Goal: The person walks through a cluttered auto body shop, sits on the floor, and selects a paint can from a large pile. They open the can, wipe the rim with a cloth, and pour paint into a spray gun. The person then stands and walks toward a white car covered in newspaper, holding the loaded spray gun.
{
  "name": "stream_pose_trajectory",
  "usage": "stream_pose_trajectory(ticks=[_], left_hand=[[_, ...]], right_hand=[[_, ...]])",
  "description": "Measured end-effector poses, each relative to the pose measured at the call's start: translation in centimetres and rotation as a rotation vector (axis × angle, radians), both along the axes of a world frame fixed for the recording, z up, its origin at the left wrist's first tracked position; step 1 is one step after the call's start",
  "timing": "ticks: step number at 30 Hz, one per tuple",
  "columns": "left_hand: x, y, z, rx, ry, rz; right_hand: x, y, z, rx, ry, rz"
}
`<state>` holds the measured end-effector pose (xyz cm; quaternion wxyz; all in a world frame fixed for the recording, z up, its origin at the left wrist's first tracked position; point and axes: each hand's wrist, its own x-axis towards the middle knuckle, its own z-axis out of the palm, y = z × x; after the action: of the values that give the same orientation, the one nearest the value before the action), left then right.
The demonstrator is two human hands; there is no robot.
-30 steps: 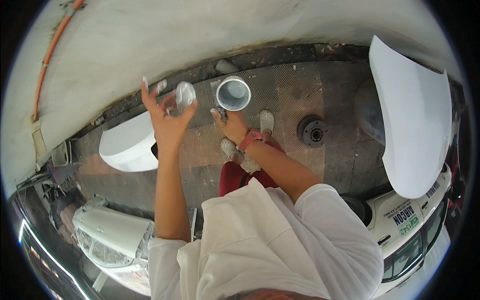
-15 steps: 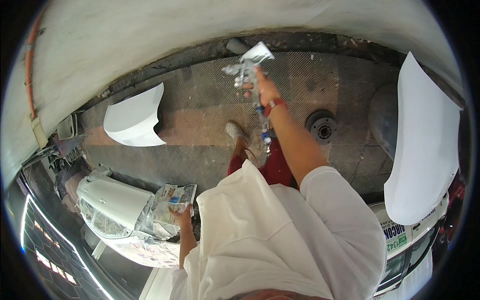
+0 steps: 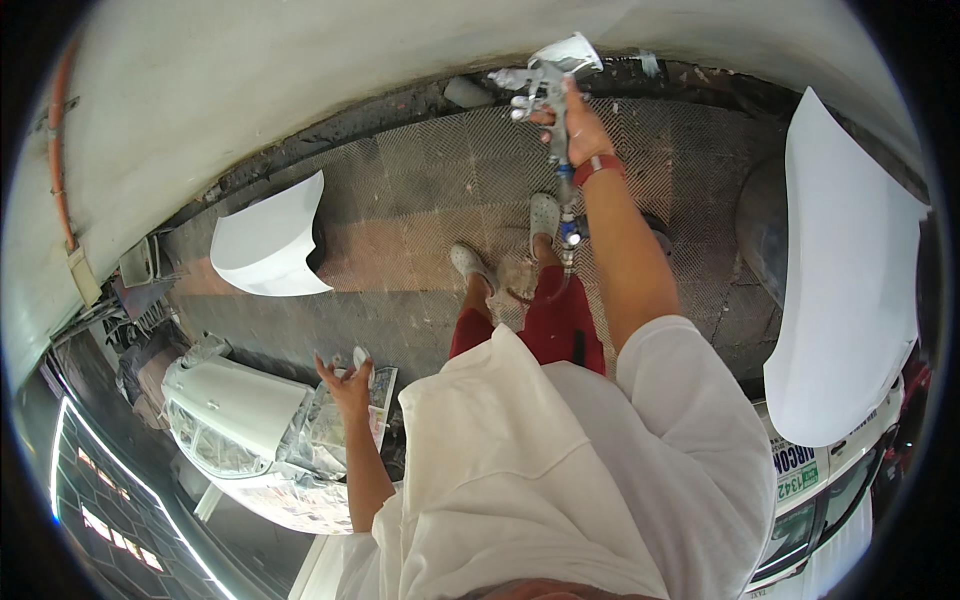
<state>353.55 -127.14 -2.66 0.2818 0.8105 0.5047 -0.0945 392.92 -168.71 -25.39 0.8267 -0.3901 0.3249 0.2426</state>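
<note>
My right hand (image 3: pixel 583 128) is wrapped round a spray gun (image 3: pixel 549 85), stretched out toward the far wall. A white-smeared cup (image 3: pixel 572 50) sits on top of the gun. Below the grip, a blue and metal fitting (image 3: pixel 569 234) joins it to a thin hose. My left hand (image 3: pixel 345 385) is raised low on the left, with some fingers spread. Against its thumb side it holds a small whitish round piece (image 3: pixel 361 357), too small to name surely. Behind that hand stands a white car (image 3: pixel 240 395) covered partly with newspaper (image 3: pixel 385 400).
A white curved body panel (image 3: pixel 268 238) is propped at the left, and a larger white panel (image 3: pixel 845 280) at the right. A round wheel-like part (image 3: pixel 657 235) is partly behind my right forearm. A white taxi (image 3: pixel 800 500) stands lower right. The pale wall (image 3: pixel 400 50) curves along the far side.
My right hand has moved the spray gun farther out and to the right. My left hand has risen away from the newspaper, carrying the whitish piece. My right foot now shows.
</note>
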Motion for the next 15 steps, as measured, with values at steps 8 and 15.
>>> stream_pose_trajectory(ticks=[8,15], left_hand=[[5.6,-2.6,1.4,-0.035,-0.128,-0.100],[-2.6,-0.7,2.1,0.003,0.006,-0.014]], right_hand=[[-8.5,9.2,6.2,-0.419,-0.467,0.204],[-14.1,14.3,10.0,-0.659,-0.765,0.244]])
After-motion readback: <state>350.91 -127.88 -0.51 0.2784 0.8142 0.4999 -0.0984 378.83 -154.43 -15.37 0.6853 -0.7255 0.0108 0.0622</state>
